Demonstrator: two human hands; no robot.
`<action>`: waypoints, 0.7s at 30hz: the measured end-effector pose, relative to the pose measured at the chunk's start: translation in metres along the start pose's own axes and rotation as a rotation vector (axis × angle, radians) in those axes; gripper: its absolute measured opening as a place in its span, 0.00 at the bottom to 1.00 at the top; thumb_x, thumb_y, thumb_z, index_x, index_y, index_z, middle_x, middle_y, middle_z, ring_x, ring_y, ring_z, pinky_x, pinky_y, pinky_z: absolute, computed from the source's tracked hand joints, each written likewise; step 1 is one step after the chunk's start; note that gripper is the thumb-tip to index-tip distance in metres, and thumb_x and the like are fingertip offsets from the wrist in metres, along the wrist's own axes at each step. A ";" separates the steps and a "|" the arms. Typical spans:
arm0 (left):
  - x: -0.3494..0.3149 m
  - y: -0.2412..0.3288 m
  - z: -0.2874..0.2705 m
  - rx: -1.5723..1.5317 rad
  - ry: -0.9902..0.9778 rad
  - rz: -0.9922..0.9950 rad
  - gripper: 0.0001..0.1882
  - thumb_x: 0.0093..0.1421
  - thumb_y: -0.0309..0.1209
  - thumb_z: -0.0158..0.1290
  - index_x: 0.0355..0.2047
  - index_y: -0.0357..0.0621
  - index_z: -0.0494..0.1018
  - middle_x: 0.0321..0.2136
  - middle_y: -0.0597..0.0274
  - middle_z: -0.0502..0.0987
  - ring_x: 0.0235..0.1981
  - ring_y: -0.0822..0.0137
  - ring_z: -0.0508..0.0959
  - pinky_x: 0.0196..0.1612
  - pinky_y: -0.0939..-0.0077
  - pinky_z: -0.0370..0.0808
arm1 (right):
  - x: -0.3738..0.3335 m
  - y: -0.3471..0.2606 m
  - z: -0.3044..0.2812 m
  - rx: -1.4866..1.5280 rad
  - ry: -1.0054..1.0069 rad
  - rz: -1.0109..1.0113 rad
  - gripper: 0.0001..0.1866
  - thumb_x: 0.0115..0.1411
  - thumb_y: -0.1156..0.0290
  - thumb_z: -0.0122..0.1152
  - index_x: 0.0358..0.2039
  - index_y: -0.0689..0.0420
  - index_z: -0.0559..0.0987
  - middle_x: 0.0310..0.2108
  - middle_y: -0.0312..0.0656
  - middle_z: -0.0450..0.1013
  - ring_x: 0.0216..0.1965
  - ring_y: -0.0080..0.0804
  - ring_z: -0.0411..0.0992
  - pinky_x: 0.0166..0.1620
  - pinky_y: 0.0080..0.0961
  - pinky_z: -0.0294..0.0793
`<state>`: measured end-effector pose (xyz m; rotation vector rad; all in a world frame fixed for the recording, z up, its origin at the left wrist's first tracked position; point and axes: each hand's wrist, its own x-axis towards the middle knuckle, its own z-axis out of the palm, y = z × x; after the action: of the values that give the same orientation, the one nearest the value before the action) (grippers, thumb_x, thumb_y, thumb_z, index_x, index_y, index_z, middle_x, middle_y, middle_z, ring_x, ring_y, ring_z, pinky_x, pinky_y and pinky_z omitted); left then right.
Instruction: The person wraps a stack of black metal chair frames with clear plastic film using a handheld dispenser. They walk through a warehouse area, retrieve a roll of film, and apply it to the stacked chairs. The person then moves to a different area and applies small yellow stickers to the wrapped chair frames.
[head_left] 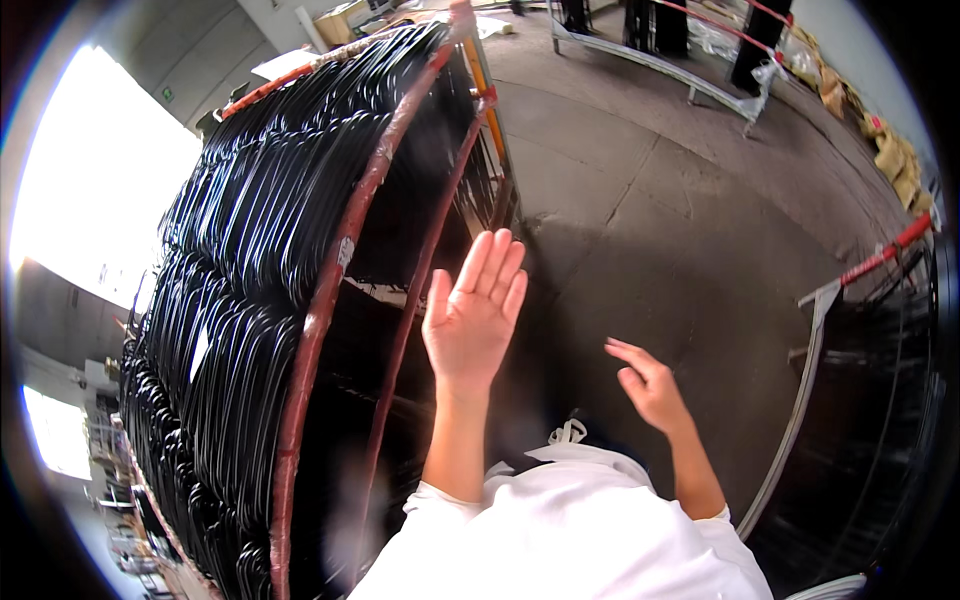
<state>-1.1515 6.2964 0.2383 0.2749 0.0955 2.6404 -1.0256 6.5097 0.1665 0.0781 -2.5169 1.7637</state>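
Note:
My left hand is raised with its palm toward me, its fingers straight and lying side by side, the thumb apart. It holds nothing. My right hand hangs lower on the right, empty, with the index finger stretched out and the thumb apart. Left of my left hand stands a tall rack with worn red bars. Over it drape thick rows of glossy black strands, like thin hoses or cables; their exact kind is unclear. Neither hand touches the rack or the strands.
Grey concrete floor stretches ahead. Another metal rack with dark hanging bundles stands at the back. At the right is a rack with a red bar and dark material. Tan sacks lie along the right wall.

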 end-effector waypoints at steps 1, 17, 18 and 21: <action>0.014 -0.001 -0.010 0.110 0.059 0.016 0.26 0.64 0.41 0.32 0.56 0.38 0.57 0.56 0.53 0.60 0.60 0.58 0.56 0.62 0.64 0.52 | 0.022 -0.013 0.006 -0.029 -0.039 -0.154 0.19 0.58 0.69 0.49 0.50 0.59 0.69 0.53 0.49 0.63 0.56 0.41 0.60 0.57 0.34 0.56; 0.259 0.066 -0.037 0.540 -0.063 0.227 0.29 0.57 0.38 0.41 0.57 0.37 0.56 0.60 0.51 0.53 0.61 0.55 0.52 0.61 0.61 0.49 | 0.384 -0.027 0.003 -0.701 0.121 -0.507 0.28 0.57 0.55 0.48 0.58 0.47 0.62 0.61 0.48 0.49 0.64 0.45 0.42 0.59 0.58 0.34; 0.268 0.076 -0.035 0.598 -0.090 0.275 0.29 0.56 0.38 0.42 0.57 0.37 0.55 0.60 0.51 0.53 0.62 0.56 0.51 0.61 0.61 0.49 | 0.405 -0.032 0.003 -0.653 0.207 -0.420 0.27 0.58 0.56 0.47 0.58 0.49 0.61 0.61 0.48 0.49 0.64 0.44 0.41 0.60 0.56 0.33; 0.284 0.089 -0.023 0.998 -0.011 0.285 0.28 0.54 0.35 0.47 0.55 0.37 0.60 0.60 0.52 0.52 0.61 0.58 0.53 0.61 0.63 0.48 | 0.448 -0.038 -0.008 -0.518 0.186 -0.256 0.26 0.57 0.63 0.49 0.57 0.52 0.62 0.62 0.47 0.48 0.64 0.43 0.40 0.61 0.54 0.34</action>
<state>-1.4421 6.3508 0.2766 0.6523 1.4660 2.6321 -1.4689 6.5027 0.2420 0.1870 -2.5932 0.9485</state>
